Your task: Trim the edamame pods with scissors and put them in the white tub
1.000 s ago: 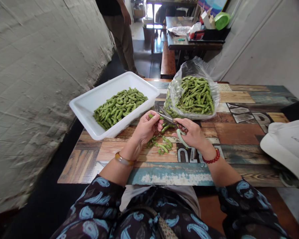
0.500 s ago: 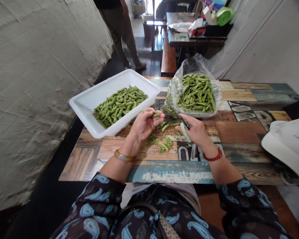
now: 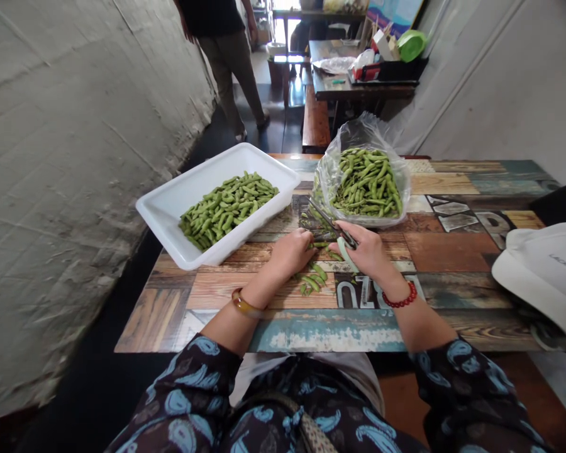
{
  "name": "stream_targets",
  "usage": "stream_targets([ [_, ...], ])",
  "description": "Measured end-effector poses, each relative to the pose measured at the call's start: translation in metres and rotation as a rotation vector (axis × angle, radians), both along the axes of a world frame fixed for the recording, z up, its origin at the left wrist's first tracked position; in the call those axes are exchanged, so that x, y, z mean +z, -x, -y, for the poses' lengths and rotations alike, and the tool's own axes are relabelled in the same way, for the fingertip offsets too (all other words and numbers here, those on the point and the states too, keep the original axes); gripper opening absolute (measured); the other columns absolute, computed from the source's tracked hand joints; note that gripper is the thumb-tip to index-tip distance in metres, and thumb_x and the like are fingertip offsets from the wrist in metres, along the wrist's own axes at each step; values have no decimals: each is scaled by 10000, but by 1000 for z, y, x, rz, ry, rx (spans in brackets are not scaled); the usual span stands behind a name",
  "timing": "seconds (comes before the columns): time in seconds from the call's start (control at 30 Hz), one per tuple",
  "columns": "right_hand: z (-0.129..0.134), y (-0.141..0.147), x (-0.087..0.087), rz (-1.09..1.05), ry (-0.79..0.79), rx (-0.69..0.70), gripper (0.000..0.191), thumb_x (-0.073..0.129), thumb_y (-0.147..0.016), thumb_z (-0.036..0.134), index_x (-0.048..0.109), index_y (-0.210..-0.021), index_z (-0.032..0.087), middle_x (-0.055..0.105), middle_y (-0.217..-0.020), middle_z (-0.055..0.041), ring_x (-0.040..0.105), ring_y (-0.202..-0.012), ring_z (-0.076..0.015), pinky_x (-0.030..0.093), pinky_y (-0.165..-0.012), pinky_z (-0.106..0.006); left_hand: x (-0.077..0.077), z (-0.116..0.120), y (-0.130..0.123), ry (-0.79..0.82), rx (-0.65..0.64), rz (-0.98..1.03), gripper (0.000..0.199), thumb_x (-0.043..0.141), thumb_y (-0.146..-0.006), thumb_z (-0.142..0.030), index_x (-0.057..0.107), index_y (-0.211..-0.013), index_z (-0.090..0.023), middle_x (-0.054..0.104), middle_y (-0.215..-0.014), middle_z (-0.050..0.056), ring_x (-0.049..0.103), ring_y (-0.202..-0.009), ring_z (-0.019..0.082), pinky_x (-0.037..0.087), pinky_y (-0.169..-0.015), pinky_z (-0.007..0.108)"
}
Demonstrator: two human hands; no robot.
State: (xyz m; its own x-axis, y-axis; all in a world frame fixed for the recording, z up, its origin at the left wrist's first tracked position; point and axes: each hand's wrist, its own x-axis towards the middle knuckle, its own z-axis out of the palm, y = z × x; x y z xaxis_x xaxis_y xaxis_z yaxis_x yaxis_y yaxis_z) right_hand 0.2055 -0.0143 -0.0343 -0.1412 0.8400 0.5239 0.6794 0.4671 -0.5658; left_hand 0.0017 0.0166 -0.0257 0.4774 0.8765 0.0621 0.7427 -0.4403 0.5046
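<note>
The loose green pods (image 3: 310, 281) lie in a small scatter on the tabletop (image 3: 453, 251) in front of you, slim and curved, between your two hands. Your left grip (image 3: 291, 253) is down at their edge with its fingers curled; the back of the hand hides them, so I cannot tell whether it grasps a pod. Your right grip (image 3: 364, 248) is wrapped around the scissors (image 3: 332, 226), dark metal blades pointing away from you, pale green handle near your palm. Beyond your left hand sits a white, smooth, rectangular tub (image 3: 264, 160) with a rounded rim, holding a broad layer of plump pods. To its right, apart from it, a clear, crinkled plastic bag (image 3: 365, 129) gapes wide, heaped with more pods. The tabletop is a patchwork of wood-grain, worn blue and lettered panels. A white cap (image 3: 542, 270) rests at the far right.
</note>
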Motion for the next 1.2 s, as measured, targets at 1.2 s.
stream_targets([
  [1.2,5,-3,9,66,132,203,515,735,-796,421,618,-1244,197,702,-1082,-97,669,-947,-238,561,-872,-392,25,-2,18,262,-19,703,280,633,-846,-399,708,-820,-132,676,-814,40,561,-752,145,428,-714,253],
])
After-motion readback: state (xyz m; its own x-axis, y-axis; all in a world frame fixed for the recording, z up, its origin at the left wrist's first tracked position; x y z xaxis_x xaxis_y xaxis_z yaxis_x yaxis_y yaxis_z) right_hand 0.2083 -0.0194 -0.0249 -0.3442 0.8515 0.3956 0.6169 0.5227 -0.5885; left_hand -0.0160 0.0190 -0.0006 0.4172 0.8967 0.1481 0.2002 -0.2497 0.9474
